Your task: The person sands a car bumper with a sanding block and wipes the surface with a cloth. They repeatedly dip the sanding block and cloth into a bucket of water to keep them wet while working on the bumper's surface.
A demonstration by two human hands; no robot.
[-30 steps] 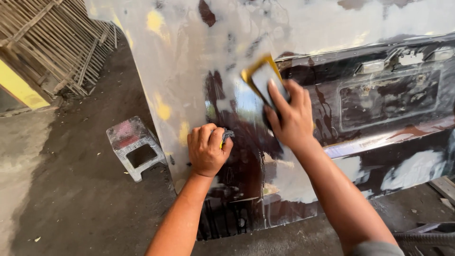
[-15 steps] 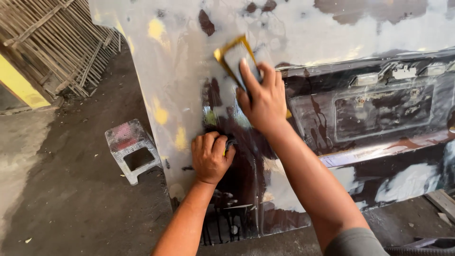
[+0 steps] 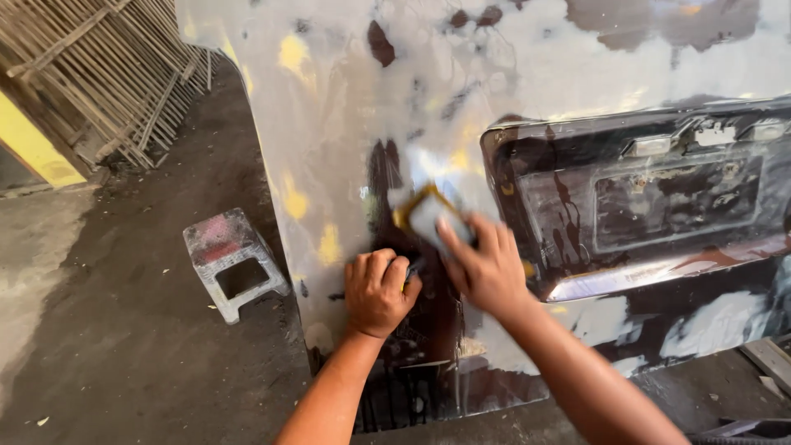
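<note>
The right hand (image 3: 488, 268) presses a yellow-edged flat spreader (image 3: 428, 216) on the patchy grey-filled car panel (image 3: 511, 74). The left hand (image 3: 377, 290) is fisted around a small dark tool (image 3: 411, 270). Filler smoothing seems underway; the next stroke needs even pressure.

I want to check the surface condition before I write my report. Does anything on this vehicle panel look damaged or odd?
Yes. The pale vehicle panel is patchy: dark areas and yellow spots show through its coating. The right hand presses a yellow-edged sanding block on one dark patch; the left hand is fisted beside it.
</note>
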